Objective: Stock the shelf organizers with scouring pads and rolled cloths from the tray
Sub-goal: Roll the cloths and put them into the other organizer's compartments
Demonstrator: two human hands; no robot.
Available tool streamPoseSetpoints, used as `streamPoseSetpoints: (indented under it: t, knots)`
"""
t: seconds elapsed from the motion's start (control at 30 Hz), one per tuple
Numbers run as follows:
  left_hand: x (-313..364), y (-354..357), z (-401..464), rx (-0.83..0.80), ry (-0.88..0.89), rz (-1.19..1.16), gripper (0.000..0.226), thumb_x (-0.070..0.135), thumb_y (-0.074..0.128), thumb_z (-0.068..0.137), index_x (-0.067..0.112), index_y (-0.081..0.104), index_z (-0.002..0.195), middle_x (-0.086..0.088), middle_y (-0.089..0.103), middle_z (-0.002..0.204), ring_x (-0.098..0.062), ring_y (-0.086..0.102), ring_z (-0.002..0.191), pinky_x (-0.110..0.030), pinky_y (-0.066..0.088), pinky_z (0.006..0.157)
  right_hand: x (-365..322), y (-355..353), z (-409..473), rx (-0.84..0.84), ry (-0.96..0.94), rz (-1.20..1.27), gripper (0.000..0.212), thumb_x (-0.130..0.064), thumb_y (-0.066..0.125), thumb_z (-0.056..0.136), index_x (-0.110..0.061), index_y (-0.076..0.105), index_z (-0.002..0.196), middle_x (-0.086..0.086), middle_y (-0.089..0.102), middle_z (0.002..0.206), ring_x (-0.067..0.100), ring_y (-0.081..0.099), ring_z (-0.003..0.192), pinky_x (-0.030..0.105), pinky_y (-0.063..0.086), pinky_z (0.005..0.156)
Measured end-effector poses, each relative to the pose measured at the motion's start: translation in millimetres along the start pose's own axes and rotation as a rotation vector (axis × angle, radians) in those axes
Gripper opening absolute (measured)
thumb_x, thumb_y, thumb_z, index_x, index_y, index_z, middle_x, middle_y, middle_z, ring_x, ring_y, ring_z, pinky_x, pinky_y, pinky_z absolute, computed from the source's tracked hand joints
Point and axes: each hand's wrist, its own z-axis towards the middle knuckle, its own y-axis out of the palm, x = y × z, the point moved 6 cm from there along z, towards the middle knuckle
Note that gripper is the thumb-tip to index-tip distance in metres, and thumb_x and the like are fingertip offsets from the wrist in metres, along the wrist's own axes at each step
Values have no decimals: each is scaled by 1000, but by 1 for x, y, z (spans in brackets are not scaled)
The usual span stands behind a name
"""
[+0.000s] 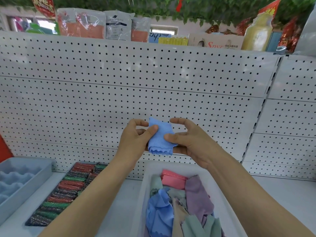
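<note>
Loose cloths (179,202), soft and scallop-edged, fill the near white tray (220,194). Above it both hands pinch a blue cloth (159,141), left hand (135,141) and right hand (189,141) at either side, its roll standing roughly upright. Glittery scouring pads (68,190) lie left, beside the blue organizer (39,175), nearer the left hand.

Two bare forearms enter from the bottom of the frame, one from the lower left and one from the lower right, and narrow toward the wrists near the centre. No sleeve reaches into view on either arm. The left hand (136,137) and the right hand (189,141) wear no gloves, rings, watch or bracelet. The fingernails that show are short and unpainted. No marks or bandages show on the arms or hands.
</note>
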Motion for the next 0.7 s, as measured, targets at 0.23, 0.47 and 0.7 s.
streamPoseSetpoints:
  t: [0.23, 0.47, 0.7]
  knots:
    - [15, 11, -3, -283, 37, 13, 39, 3, 75, 82, 19, 60, 115, -10, 73, 91, -20, 70, 75, -28, 56, 68, -11, -10, -1, 17, -197, -190, 41, 3, 77, 78, -17, 66, 112, 21, 70, 106, 27, 67, 85, 41, 57, 85]
    - [19, 21, -2, -324, 122, 263, 39, 3, 77, 80, 24, 66, 111, -1, 72, 100, -12, 70, 85, -24, 57, 78, -13, -21, 2, 48, -238, -358, 32, -2, 80, 77, -16, 71, 104, 12, 71, 96, 15, 65, 76, 27, 58, 75]
    - [26, 32, 2, -343, 160, 448, 4, 22, 73, 86, 23, 75, 90, -4, 65, 83, -11, 55, 72, -31, 45, 72, -10, -38, 2, 20, -218, -222, 18, -13, 79, 79, -3, 73, 93, 6, 71, 84, 11, 64, 75, 20, 53, 71]
